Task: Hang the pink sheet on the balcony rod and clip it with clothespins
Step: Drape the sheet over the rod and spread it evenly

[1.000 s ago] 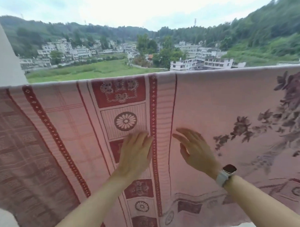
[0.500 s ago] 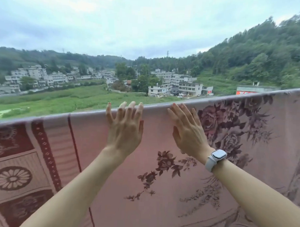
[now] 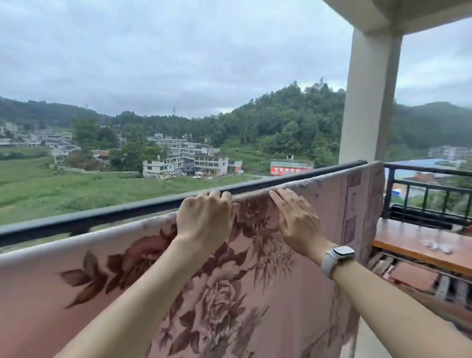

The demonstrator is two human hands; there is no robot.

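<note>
The pink sheet (image 3: 91, 294), printed with dark rose flowers, hangs just below the black balcony rod (image 3: 116, 213); its top edge runs from the left up to the white pillar on the right. My left hand (image 3: 204, 218) grips the sheet's top edge, fingers curled over it at the rod. My right hand (image 3: 297, 221), with a white watch on the wrist, lies flat with straight fingers on the sheet just right of it. No clothespin shows on the sheet.
A white pillar (image 3: 368, 97) stands at the right end of the rod. Beyond it a wooden bench (image 3: 414, 242) carries small pale objects (image 3: 438, 246), too blurred to identify. A black railing (image 3: 429, 191) closes the balcony's right side.
The view has swung right along the sheet, bringing the pillar and bench into sight. My left hand's fingers went from flat to curled over the top edge. The bare black rod now shows above the sheet.
</note>
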